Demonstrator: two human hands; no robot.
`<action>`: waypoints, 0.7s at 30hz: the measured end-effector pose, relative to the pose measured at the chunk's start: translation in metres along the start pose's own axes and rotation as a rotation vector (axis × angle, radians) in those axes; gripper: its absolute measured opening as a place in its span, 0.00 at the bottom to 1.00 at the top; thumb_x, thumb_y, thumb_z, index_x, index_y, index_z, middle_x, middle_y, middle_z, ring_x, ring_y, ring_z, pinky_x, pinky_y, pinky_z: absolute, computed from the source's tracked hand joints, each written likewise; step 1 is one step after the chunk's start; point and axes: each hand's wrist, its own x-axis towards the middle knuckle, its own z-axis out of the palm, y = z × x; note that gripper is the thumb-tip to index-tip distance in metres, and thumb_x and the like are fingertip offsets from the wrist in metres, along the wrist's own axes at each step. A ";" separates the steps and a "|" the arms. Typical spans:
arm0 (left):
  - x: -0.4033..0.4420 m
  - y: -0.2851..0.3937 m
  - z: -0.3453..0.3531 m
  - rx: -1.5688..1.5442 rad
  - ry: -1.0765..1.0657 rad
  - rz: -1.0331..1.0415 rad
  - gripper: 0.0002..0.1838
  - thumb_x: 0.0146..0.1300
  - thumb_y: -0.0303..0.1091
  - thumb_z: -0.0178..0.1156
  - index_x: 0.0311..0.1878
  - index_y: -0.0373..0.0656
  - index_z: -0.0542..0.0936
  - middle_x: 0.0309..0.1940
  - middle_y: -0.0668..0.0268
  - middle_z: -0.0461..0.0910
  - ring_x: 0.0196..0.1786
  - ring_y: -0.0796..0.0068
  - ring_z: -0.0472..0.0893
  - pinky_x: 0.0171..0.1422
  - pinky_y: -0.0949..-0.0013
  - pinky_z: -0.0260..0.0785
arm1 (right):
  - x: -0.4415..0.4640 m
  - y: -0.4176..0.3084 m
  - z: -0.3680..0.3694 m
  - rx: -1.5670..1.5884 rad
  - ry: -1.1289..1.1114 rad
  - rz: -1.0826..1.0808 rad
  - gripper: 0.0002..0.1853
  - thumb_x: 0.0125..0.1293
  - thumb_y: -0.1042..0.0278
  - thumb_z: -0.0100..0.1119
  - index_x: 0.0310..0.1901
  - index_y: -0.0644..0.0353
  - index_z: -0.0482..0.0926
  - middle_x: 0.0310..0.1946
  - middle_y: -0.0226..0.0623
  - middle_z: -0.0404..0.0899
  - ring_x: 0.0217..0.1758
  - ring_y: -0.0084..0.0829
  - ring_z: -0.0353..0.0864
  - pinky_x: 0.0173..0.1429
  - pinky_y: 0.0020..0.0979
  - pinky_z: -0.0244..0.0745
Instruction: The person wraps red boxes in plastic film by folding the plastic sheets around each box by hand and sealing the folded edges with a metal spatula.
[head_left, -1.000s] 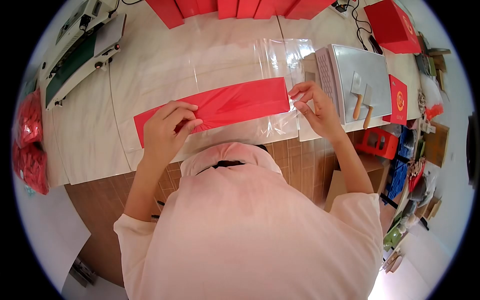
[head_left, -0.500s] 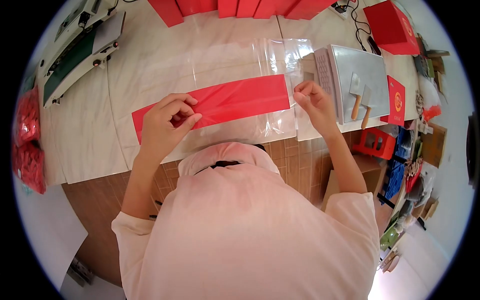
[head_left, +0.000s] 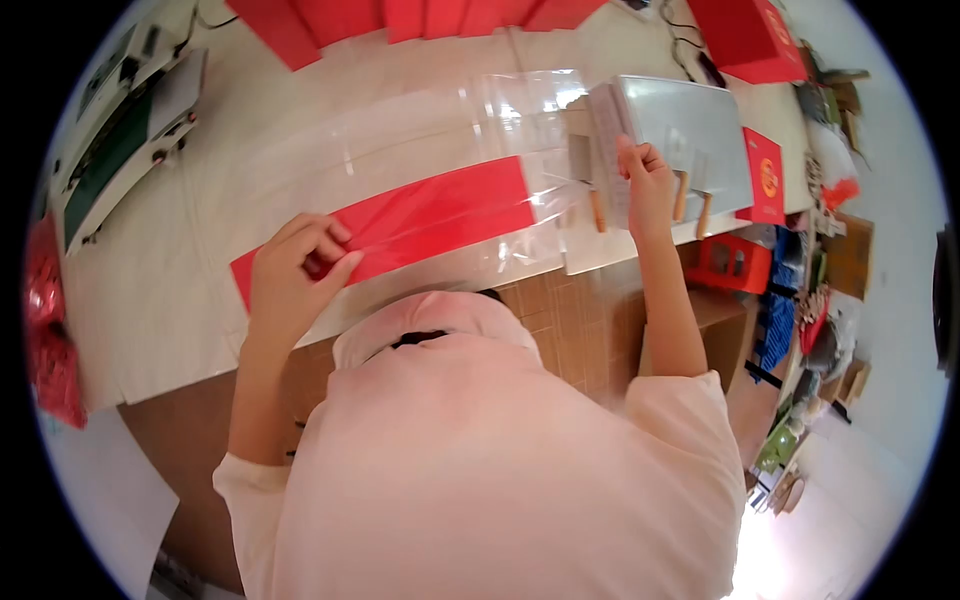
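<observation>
A long flat red strip (head_left: 440,212) lies at a slant near the table's front edge, partly under or inside clear plastic film (head_left: 535,115). Curled over its left part is my left hand (head_left: 300,265), thumb and fingertips resting against the red surface. My right hand (head_left: 650,190) is raised beyond the strip's right end, thumb and fingers pinched together. Clear, shiny streaks of film run from the strip towards it, but what the pinch holds is too thin to make out. Behind it, scrapers with wooden handles (head_left: 682,195) lie on a grey metal-topped box (head_left: 690,115).
Red boxes (head_left: 350,20) line the table's back edge. A machine with a green bed (head_left: 115,165) stands at left, beside red plastic-wrapped packs (head_left: 45,290). At right are a red box (head_left: 745,35), a red card (head_left: 765,175) and a red plastic stool (head_left: 730,262).
My right hand has moved up and right, away from the strip's end, uncovering another scraper. My left hand stays on the strip. The whole view has shifted somewhat.
</observation>
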 end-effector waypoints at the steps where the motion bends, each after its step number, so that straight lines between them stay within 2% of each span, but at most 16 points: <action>1: 0.000 -0.001 0.001 -0.028 -0.009 0.023 0.11 0.51 0.22 0.68 0.23 0.37 0.73 0.37 0.69 0.79 0.29 0.83 0.73 0.30 0.78 0.65 | 0.012 0.006 -0.021 -0.023 0.027 -0.012 0.15 0.68 0.63 0.61 0.24 0.57 0.72 0.22 0.23 0.68 0.28 0.18 0.63 0.37 0.22 0.58; 3: -0.001 0.000 0.003 0.004 0.019 -0.062 0.12 0.51 0.21 0.68 0.24 0.37 0.72 0.37 0.69 0.79 0.29 0.83 0.72 0.31 0.78 0.64 | 0.034 0.021 -0.063 -0.287 0.436 -0.058 0.19 0.65 0.55 0.64 0.25 0.61 0.74 0.20 0.26 0.70 0.25 0.21 0.67 0.33 0.26 0.63; 4: -0.001 0.000 0.003 -0.012 0.012 -0.050 0.12 0.51 0.21 0.68 0.24 0.37 0.72 0.37 0.69 0.79 0.29 0.83 0.72 0.31 0.78 0.64 | 0.043 0.036 -0.089 -0.299 0.452 -0.064 0.19 0.65 0.55 0.64 0.25 0.61 0.74 0.20 0.26 0.70 0.25 0.21 0.67 0.33 0.26 0.63; 6: -0.001 0.001 0.003 0.026 0.005 -0.053 0.12 0.51 0.21 0.68 0.24 0.37 0.71 0.37 0.69 0.78 0.29 0.83 0.71 0.31 0.78 0.63 | 0.058 0.069 -0.135 -0.655 0.677 -0.165 0.18 0.64 0.54 0.63 0.30 0.64 0.77 0.24 0.35 0.77 0.30 0.35 0.75 0.40 0.35 0.70; 7: -0.001 0.002 0.003 0.027 0.004 -0.056 0.12 0.51 0.21 0.68 0.24 0.37 0.71 0.37 0.69 0.78 0.29 0.83 0.71 0.31 0.78 0.63 | 0.058 0.076 -0.147 -0.655 0.675 -0.164 0.18 0.64 0.54 0.63 0.30 0.64 0.77 0.24 0.35 0.77 0.30 0.35 0.75 0.40 0.35 0.70; 9: -0.001 0.003 0.002 0.042 -0.003 -0.062 0.12 0.52 0.21 0.68 0.24 0.37 0.71 0.37 0.69 0.78 0.30 0.82 0.71 0.32 0.78 0.63 | 0.056 0.087 -0.163 -0.933 0.805 -0.149 0.16 0.63 0.55 0.63 0.35 0.63 0.78 0.32 0.41 0.80 0.38 0.44 0.78 0.47 0.44 0.71; 10: -0.002 0.003 0.002 0.048 -0.005 -0.064 0.12 0.52 0.21 0.68 0.24 0.37 0.71 0.37 0.69 0.78 0.30 0.82 0.71 0.32 0.78 0.63 | 0.053 0.089 -0.168 -0.978 0.808 -0.126 0.15 0.62 0.56 0.63 0.37 0.61 0.77 0.34 0.40 0.79 0.42 0.45 0.77 0.49 0.46 0.71; 11: -0.002 0.004 0.002 0.051 -0.007 -0.062 0.12 0.52 0.21 0.67 0.24 0.37 0.71 0.37 0.69 0.78 0.30 0.82 0.71 0.32 0.78 0.63 | 0.052 0.093 -0.172 -0.975 0.807 -0.122 0.15 0.62 0.56 0.63 0.37 0.61 0.77 0.34 0.40 0.79 0.42 0.45 0.77 0.49 0.46 0.71; 14: 0.000 0.004 0.004 0.044 -0.003 -0.037 0.12 0.52 0.21 0.67 0.24 0.37 0.71 0.37 0.69 0.78 0.30 0.82 0.71 0.32 0.78 0.63 | 0.047 0.095 -0.169 -1.083 0.750 -0.028 0.19 0.62 0.50 0.62 0.40 0.61 0.78 0.34 0.41 0.80 0.45 0.46 0.78 0.50 0.45 0.71; 16: -0.001 0.002 0.002 0.040 -0.001 -0.007 0.11 0.52 0.22 0.67 0.24 0.37 0.72 0.37 0.69 0.78 0.30 0.83 0.71 0.31 0.78 0.63 | 0.046 0.089 -0.149 -1.153 0.541 0.228 0.24 0.62 0.44 0.59 0.44 0.60 0.77 0.38 0.43 0.81 0.48 0.48 0.79 0.51 0.46 0.72; 17: -0.002 0.002 0.001 0.060 0.011 -0.024 0.11 0.52 0.22 0.67 0.24 0.37 0.72 0.37 0.69 0.78 0.30 0.83 0.71 0.31 0.78 0.63 | 0.053 0.110 -0.155 -1.208 0.534 0.137 0.28 0.63 0.39 0.56 0.47 0.61 0.76 0.41 0.48 0.83 0.50 0.50 0.80 0.52 0.48 0.73; 19: -0.002 0.004 0.001 0.004 -0.011 -0.034 0.11 0.53 0.22 0.67 0.24 0.38 0.72 0.37 0.69 0.78 0.30 0.84 0.71 0.31 0.78 0.62 | 0.067 0.129 -0.159 -1.225 0.426 0.193 0.29 0.63 0.40 0.55 0.49 0.62 0.77 0.45 0.50 0.83 0.51 0.51 0.80 0.56 0.45 0.73; 21: -0.002 0.004 0.001 0.008 -0.004 -0.052 0.11 0.53 0.22 0.67 0.24 0.38 0.72 0.38 0.70 0.78 0.30 0.84 0.71 0.31 0.79 0.62 | 0.080 0.149 -0.163 -1.223 0.382 0.158 0.28 0.65 0.42 0.53 0.48 0.63 0.77 0.45 0.50 0.82 0.51 0.52 0.80 0.56 0.45 0.72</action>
